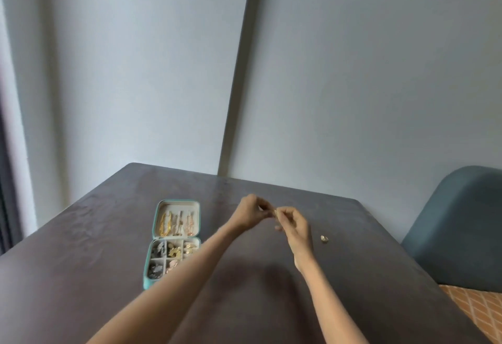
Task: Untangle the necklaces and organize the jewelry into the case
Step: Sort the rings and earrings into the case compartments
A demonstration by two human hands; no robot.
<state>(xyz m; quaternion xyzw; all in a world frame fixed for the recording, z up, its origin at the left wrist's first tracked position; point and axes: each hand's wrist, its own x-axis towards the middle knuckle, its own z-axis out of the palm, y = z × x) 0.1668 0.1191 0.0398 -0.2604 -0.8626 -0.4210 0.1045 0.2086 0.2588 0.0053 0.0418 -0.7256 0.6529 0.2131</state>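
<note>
An open teal jewelry case (152, 256) lies on the grey table (81, 262), left of my arms. Its upper half holds gold, silver and pink necklaces (176, 223) laid side by side. Its lower half has small compartments with gold, silver and pink pieces (173, 252). Above the table's middle, my left hand (251, 209) and my right hand (293, 221) meet fingertip to fingertip, both pinching one small gold piece (275, 213) between them. It is too small and blurred to name. Another small gold piece (324, 239) lies on the table right of my right hand.
A blue-grey chair (459, 224) stands at the table's right edge. A pale wall rises behind the table's far edge. An orange patterned floor (472, 303) shows at the lower right.
</note>
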